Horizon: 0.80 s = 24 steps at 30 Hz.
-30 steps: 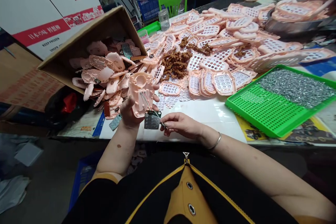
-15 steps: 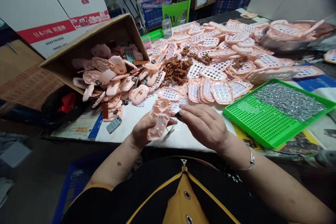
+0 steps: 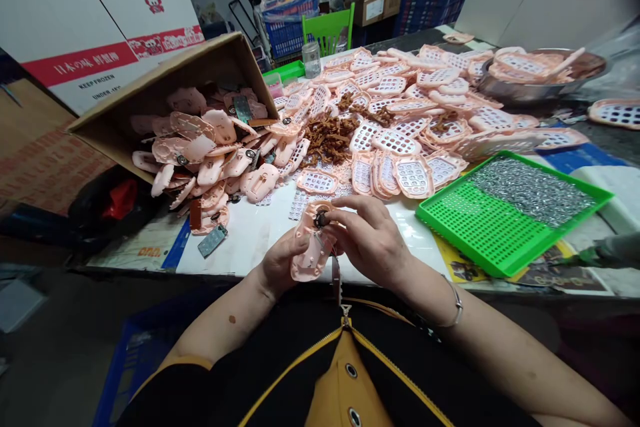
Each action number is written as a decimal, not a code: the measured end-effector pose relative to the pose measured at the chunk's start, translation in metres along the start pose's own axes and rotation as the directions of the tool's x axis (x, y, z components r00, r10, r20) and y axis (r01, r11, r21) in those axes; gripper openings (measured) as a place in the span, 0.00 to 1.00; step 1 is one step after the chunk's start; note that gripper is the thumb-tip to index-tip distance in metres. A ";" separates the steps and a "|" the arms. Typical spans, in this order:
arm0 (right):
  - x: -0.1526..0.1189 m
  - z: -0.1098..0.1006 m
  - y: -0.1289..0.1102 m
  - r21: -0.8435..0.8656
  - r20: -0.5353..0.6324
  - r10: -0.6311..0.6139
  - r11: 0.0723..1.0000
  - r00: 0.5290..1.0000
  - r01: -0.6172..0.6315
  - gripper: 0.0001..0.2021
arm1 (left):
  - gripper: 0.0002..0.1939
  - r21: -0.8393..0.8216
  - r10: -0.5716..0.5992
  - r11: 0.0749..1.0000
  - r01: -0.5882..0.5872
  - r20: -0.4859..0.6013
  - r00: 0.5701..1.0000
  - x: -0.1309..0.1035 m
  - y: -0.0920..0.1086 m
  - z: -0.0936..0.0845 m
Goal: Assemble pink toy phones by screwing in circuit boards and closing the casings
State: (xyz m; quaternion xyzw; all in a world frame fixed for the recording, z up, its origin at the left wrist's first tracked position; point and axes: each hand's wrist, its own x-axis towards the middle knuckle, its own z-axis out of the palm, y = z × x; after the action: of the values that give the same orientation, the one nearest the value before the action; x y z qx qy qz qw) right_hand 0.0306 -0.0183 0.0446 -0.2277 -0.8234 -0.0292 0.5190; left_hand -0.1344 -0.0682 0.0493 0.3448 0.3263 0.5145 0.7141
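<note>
My left hand (image 3: pixel 281 260) grips a pink plastic shell (image 3: pixel 307 265), its hollow inner side facing up, above the table's front edge. With its fingers at the shell's far end, my right hand (image 3: pixel 373 240) presses a small round dark speaker (image 3: pixel 321 216) into the round recess there. Thin wires run across the shell. A narrow dark strip (image 3: pixel 337 280), possibly a circuit board, hangs below my right hand; what it is attached to is hidden.
Pink shells with speakers spill from a tipped cardboard box (image 3: pixel 107 113) at left. Gridded pink covers (image 3: pixel 414 175) and brown parts (image 3: pixel 327 137) are heaped beyond my hands. At right lie a green tray (image 3: pixel 453 213) of small metal pieces and a metal bowl (image 3: pixel 525 90).
My right hand has moved left onto the shell, bringing the small dark speaker from beside it into its far end. The dark strip now hangs below the hand.
</note>
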 end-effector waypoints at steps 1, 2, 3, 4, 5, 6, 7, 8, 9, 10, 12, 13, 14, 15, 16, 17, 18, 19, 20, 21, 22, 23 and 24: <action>0.000 0.000 -0.001 0.008 0.010 0.018 1.000 1.000 -0.018 0.08 | 0.33 -0.013 0.027 1.000 -0.027 0.000 1.000 0.000 -0.001 0.000; 0.000 0.000 -0.002 0.012 0.014 0.027 1.000 1.000 -0.027 0.08 | 0.32 -0.027 0.046 0.999 -0.046 -0.004 0.999 -0.001 -0.001 0.000; 0.000 0.000 -0.002 0.011 0.014 0.025 1.000 1.000 -0.026 0.08 | 0.32 -0.038 0.055 0.998 -0.055 -0.010 0.998 -0.001 -0.001 0.000; 0.000 0.000 -0.003 0.008 0.012 0.019 1.000 1.000 -0.019 0.09 | 0.33 -0.046 0.050 0.998 -0.051 -0.015 0.999 -0.002 -0.002 0.000; -0.001 -0.001 -0.003 0.006 0.010 0.012 1.000 1.000 -0.012 0.09 | 0.34 -0.052 0.047 0.998 -0.047 -0.016 0.999 -0.002 -0.002 0.000; -0.001 -0.002 -0.003 0.006 0.009 0.011 1.000 1.000 -0.011 0.09 | 0.34 -0.057 0.046 0.997 -0.047 -0.016 0.999 -0.002 -0.002 -0.001; -0.001 -0.002 -0.002 0.006 0.010 0.015 1.000 1.000 -0.015 0.09 | 0.35 -0.061 0.045 0.997 -0.046 -0.015 0.999 -0.002 -0.003 -0.002; -0.001 -0.003 -0.002 0.006 0.013 0.026 1.000 1.000 -0.026 0.09 | 0.36 -0.063 0.044 0.997 -0.045 -0.016 0.999 -0.002 -0.003 -0.002; -0.001 -0.004 -0.001 0.004 0.016 0.035 0.999 0.999 -0.035 0.09 | 0.36 -0.063 0.043 0.997 -0.044 -0.017 0.999 -0.002 -0.003 -0.003; -0.001 -0.004 -0.001 0.000 0.018 0.042 0.999 0.999 -0.042 0.08 | 0.36 -0.060 0.044 0.997 -0.045 -0.020 0.999 -0.002 -0.003 -0.004; -0.001 -0.004 0.000 -0.011 0.024 0.040 0.999 0.999 -0.040 0.08 | 0.36 -0.041 0.050 0.998 -0.050 -0.025 0.998 -0.001 -0.002 -0.004; -0.001 -0.004 0.000 -0.016 0.023 0.030 0.999 0.999 -0.030 0.08 | 0.36 -0.031 0.051 0.998 -0.051 -0.023 0.998 0.000 -0.001 -0.004; -0.001 -0.005 0.000 -0.021 0.021 0.016 1.000 1.000 -0.016 0.08 | 0.36 -0.024 0.047 0.999 -0.047 -0.020 0.999 0.000 -0.001 -0.003; -0.001 -0.005 0.001 -0.025 0.018 0.001 1.000 1.000 -0.001 0.08 | 0.36 -0.022 0.040 0.999 -0.040 -0.015 0.999 0.000 0.000 -0.002; 0.000 -0.005 0.001 -0.027 0.017 -0.012 1.000 1.000 0.013 0.08 | 0.36 -0.025 0.035 0.999 -0.035 -0.007 0.999 0.000 0.001 0.000; 0.000 -0.005 0.001 -0.028 0.020 -0.025 0.999 1.000 0.025 0.08 | 0.36 -0.032 0.032 0.999 -0.031 0.003 0.999 0.000 0.001 0.001; -0.001 -0.005 0.001 -0.024 0.026 -0.036 0.999 0.999 0.037 0.09 | 0.35 -0.038 0.033 0.999 -0.032 0.013 0.999 0.000 0.001 0.002; -0.001 -0.005 0.002 -0.017 0.036 -0.043 0.999 0.998 0.044 0.09 | 0.35 -0.043 0.036 0.998 -0.035 0.021 0.999 0.000 0.001 0.002; -0.001 -0.005 0.002 -0.006 0.043 -0.046 0.999 0.998 0.046 0.09 | 0.34 -0.042 0.035 0.999 -0.034 0.028 0.999 0.000 0.001 0.003; -0.001 -0.005 0.003 0.005 0.046 -0.045 0.999 0.998 0.044 0.09 | 0.33 -0.038 0.031 0.999 -0.030 0.036 0.999 0.000 0.000 0.003; -0.002 -0.005 0.004 0.020 0.044 -0.037 0.999 0.998 0.036 0.09 | 0.32 -0.033 0.025 0.999 -0.024 0.045 0.999 0.000 -0.001 0.003; -0.002 -0.004 0.005 0.037 0.036 -0.025 0.999 0.999 0.024 0.08 | 0.31 -0.032 0.020 0.999 -0.018 0.054 0.998 0.000 -0.001 0.003; -0.003 -0.003 0.006 0.054 0.027 -0.016 0.998 0.999 0.015 0.08 | 0.31 -0.033 0.017 0.999 -0.015 0.061 0.998 0.000 -0.002 0.002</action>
State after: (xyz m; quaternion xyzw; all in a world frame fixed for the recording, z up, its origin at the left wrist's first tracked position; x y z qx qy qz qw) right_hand 0.0369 -0.0148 0.0427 -0.2075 -0.8327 -0.0079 0.5133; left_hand -0.1316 -0.0693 0.0489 0.3513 0.2931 0.5146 0.7252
